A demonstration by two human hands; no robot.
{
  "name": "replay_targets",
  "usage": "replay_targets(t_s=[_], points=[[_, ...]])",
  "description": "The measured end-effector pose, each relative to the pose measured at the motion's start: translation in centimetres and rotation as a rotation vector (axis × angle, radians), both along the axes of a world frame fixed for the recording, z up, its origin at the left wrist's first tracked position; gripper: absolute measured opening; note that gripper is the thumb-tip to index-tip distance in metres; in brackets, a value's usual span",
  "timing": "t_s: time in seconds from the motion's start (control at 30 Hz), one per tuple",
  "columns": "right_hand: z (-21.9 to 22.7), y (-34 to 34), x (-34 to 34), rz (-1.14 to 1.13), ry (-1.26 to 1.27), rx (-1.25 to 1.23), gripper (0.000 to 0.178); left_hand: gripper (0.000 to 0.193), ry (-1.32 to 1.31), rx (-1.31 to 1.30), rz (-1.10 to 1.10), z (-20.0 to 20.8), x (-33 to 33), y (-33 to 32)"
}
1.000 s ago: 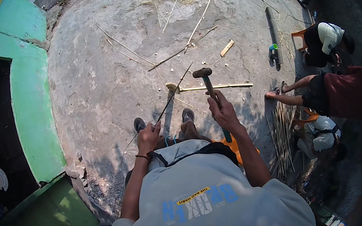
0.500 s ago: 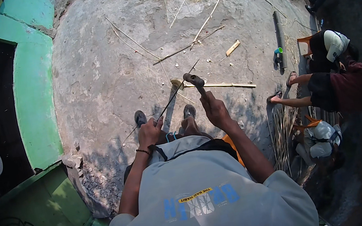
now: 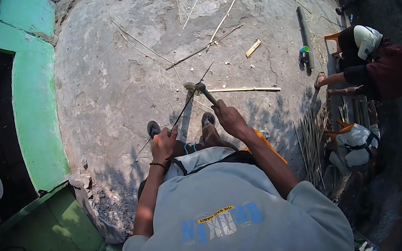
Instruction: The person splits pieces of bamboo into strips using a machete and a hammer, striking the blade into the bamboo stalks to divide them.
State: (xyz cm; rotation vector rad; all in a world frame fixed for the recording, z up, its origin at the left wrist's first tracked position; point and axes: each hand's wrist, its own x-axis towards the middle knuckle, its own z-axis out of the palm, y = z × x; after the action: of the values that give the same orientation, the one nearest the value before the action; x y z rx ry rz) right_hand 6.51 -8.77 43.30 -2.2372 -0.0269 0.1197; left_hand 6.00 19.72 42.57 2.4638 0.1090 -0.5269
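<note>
My left hand (image 3: 164,145) is closed round a thin dark rod (image 3: 184,109), which slants away up and to the right. In my right hand (image 3: 231,121) is the handle of a hammer (image 3: 210,96). Its head is down at the rod, over a pale round-topped block (image 3: 188,86) in front of my feet; whether it touches the rod I cannot tell. The block is partly covered by rod and hammer. A light bamboo strip (image 3: 248,88) lies on the ground, reaching right from beside the hammer head.
Several thin sticks (image 3: 223,21) and a short pale wood piece (image 3: 253,48) are scattered on the concrete ahead. A dark pipe (image 3: 306,38) lies at the right. People (image 3: 386,67) sit there beside a bundle of bamboo strips (image 3: 313,142). A green wall (image 3: 39,109) stands left.
My right hand has brought the hammer down and to the left, from above the rod to the rod over the block. My left hand keeps its hold on the rod.
</note>
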Motion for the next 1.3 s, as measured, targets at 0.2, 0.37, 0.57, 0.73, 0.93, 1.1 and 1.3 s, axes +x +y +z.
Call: replay_targets(t_s=[0.2, 0.37, 0.57, 0.73, 0.93, 1.1, 1.3], points=[[8.5, 0.3, 0.7, 0.046, 0.046, 0.032, 0.024, 0.055, -0.027, -0.028, 0.029, -0.7, 0.9, 0.5], [9.7, 1.0, 1.0, -0.062, -0.094, 0.245, 0.014, 0.056, -0.077, 0.08, -0.006, -0.8, 1.1, 0.1], [11.6, -0.2, 0.9, -0.201, 0.779, 1.331, 0.026, 0.059, -0.088, 0.038, -0.03, -1.7, 1.5, 0.3], [11.9, -2.2, 1.6, -0.224, 0.634, 1.618, 0.044, 0.061, -0.012, -0.003, -0.034, -1.7, 2.2, 0.1], [14.6, -3.2, 2.6, -0.195, 0.599, 1.508, 0.047, 0.06, -0.021, -0.029, -0.052, -1.7, 3.3, -0.3], [15.5, -3.3, 2.3, -0.121, 0.563, 1.465, 0.043, 0.064, 0.049, -0.005, -0.051, -2.8, 4.4, 0.3], [15.6, -3.3, 2.4, -0.038, 0.572, 1.662, 0.024, 0.066, -0.003, -0.022, -0.039, -3.7, 5.4, 0.9]])
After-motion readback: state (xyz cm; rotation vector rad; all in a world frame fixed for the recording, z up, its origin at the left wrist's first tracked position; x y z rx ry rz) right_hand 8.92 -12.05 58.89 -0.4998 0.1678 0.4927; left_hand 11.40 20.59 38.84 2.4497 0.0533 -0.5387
